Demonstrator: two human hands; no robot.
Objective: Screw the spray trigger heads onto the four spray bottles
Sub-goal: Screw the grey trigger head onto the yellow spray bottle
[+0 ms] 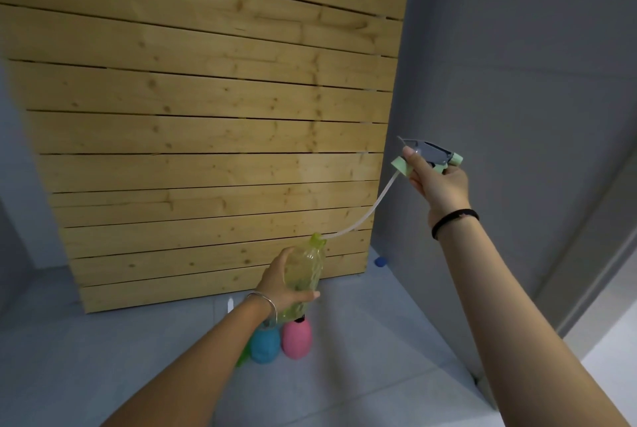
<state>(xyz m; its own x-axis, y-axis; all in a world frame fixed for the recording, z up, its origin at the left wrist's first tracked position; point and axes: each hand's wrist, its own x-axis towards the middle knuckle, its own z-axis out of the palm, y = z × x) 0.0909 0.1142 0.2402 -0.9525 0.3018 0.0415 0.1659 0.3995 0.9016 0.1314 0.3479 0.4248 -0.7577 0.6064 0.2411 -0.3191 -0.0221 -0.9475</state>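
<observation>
Left hand (282,285) grips the green bottle (305,271), lower centre; right hand (437,182) pinches the trigger head (431,156). The curved dip tube (362,216) (barely entering the neck) may slip out.

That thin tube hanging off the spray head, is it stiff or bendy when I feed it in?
Probably bendy: the dip tube curves in an arc from the trigger head in the right hand to the neck of the green bottle. It looks thin and light, so it may spring sideways.

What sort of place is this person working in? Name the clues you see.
Probably a bare indoor room or storage corner: stacked pale wooden planks, plain grey walls and a grey tiled floor.
</observation>
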